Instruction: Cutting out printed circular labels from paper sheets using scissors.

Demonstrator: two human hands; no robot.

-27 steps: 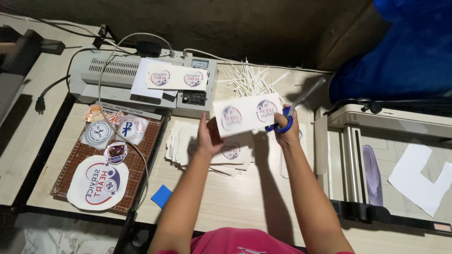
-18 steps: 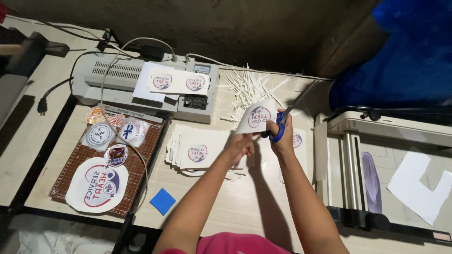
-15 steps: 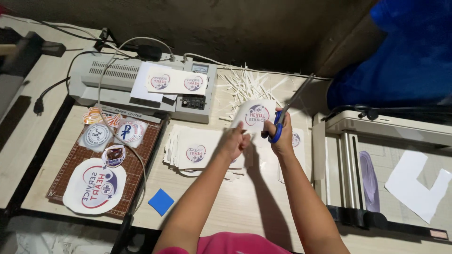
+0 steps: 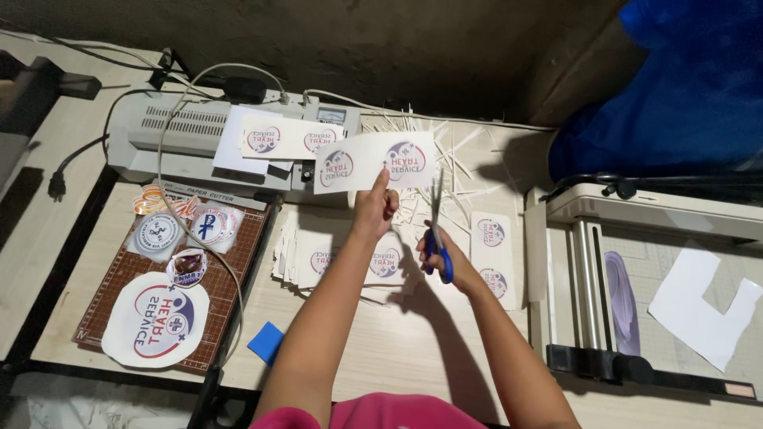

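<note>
Left hand (image 4: pixel 373 210) pinches the printed sheet (image 4: pixel 373 161) by its lower edge, raised above the desk. Right hand (image 4: pixel 445 254) grips blue-handled scissors (image 4: pixel 437 230), blades up just under the sheet. We judge: cutting step; next, blades must meet the edge squarely.

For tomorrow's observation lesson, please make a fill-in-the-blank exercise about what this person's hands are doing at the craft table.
1. The left hand holds up a white sheet printed with ____ round logos.
2. The right hand grips scissors with ____ handles.
3. The laminator lies at the ____ edge of the table, beyond the brown cutting mat.
4. The small blue square lies on the table beside the person's ____ forearm.

Missing words: two; blue; far; left
</note>
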